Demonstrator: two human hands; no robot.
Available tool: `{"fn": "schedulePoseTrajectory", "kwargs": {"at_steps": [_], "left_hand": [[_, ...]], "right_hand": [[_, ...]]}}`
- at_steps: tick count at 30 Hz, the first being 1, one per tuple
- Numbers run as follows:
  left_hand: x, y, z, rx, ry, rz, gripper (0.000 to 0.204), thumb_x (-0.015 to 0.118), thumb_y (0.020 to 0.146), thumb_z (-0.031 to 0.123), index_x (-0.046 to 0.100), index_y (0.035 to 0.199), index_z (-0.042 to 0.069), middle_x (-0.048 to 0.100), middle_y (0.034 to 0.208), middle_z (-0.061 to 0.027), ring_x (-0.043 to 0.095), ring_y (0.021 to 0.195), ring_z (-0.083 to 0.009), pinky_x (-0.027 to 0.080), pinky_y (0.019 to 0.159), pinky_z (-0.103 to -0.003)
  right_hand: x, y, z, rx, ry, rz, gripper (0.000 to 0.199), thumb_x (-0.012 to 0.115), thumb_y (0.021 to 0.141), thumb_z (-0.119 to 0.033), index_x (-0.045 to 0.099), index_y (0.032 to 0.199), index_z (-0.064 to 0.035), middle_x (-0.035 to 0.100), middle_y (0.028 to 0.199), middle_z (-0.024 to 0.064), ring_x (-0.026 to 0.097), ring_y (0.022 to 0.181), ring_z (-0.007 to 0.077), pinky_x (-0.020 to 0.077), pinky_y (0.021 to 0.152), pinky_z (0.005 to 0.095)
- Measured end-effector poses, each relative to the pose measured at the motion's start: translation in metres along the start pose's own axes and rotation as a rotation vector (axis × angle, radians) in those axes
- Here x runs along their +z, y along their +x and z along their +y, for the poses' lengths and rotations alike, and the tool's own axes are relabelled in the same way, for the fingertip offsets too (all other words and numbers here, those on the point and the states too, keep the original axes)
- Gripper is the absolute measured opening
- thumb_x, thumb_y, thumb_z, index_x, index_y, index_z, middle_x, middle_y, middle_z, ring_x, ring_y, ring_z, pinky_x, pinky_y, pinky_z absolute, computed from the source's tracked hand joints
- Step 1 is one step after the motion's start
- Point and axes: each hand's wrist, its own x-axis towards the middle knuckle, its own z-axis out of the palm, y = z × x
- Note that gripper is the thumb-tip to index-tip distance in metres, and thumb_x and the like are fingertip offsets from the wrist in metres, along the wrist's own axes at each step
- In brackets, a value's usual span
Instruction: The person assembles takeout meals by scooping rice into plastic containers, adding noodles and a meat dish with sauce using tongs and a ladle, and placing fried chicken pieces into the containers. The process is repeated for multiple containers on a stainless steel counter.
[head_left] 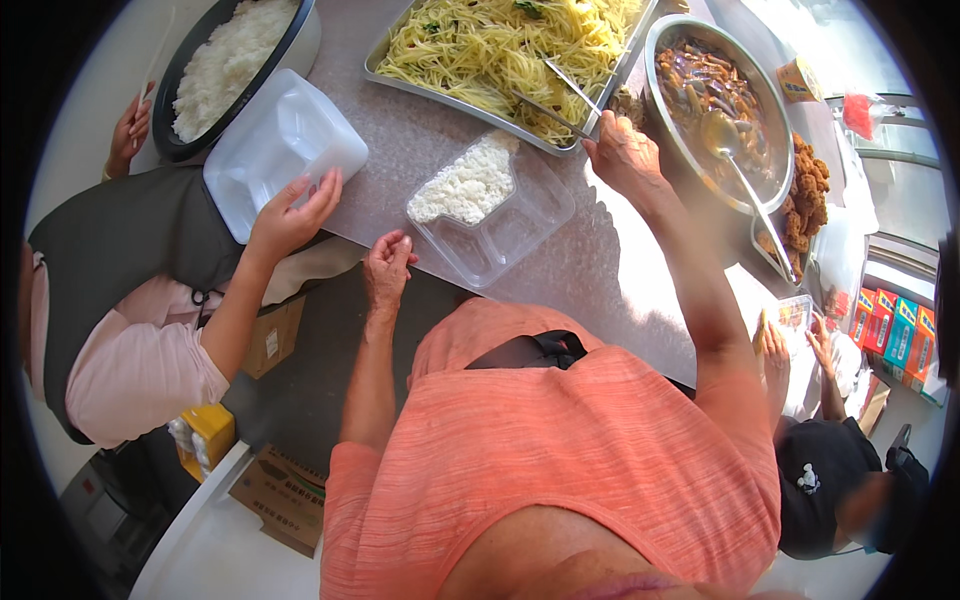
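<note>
My right hand (628, 158) is closed around the ends of metal tongs (568, 84), whose two spread arms reach into shredded potato (480, 50) heaped in a metal tray (450, 97). Just below that tray, a clear compartment meal box (535, 215) lies on the table, with white rice (470, 182) filling its left compartment. Beside the box's near left edge is my left hand (388, 265), its fingers curled inward with nothing visible in them. Whether its fingertips touch the box's rim, I cannot tell.
Left of me, a co-worker's hand (295, 212) touches clear meal boxes (265, 130) beside a black tub (190, 145) of rice. At right stand a metal basin (655, 85) of brown stew with a ladle (735, 150), and fried pieces (808, 190). Another person (835, 480) works at far right.
</note>
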Motion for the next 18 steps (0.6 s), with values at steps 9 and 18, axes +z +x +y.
{"fn": "schedulePoseTrajectory", "kwargs": {"at_steps": [9,18], "left_hand": [[0.033,0.002,0.016,-0.129,-0.068,-0.101,0.014,0.060,0.083,0.005,0.058,0.095,-0.002,0.063,0.075,-0.0050,0.061,0.061,-0.0104,0.052,0.050,-0.021],[0.036,-0.004,0.003,-0.069,-0.226,0.008,0.010,0.059,0.081,0.002,0.057,0.089,-0.003,0.062,0.071,-0.0074,0.061,0.057,-0.0115,0.053,0.050,-0.022]], "right_hand": [[0.014,0.035,0.014,0.110,0.346,-0.151,0.027,0.057,0.085,-0.028,0.062,0.093,-0.0029,0.064,0.079,0.0207,0.063,0.077,0.0366,0.0494,0.071,0.0438],[0.013,0.009,0.027,0.022,0.588,-0.028,0.024,0.062,0.083,-0.023,0.064,0.095,-0.0017,0.059,0.066,0.0186,0.061,0.062,0.0284,0.0460,0.061,0.0383]]}}
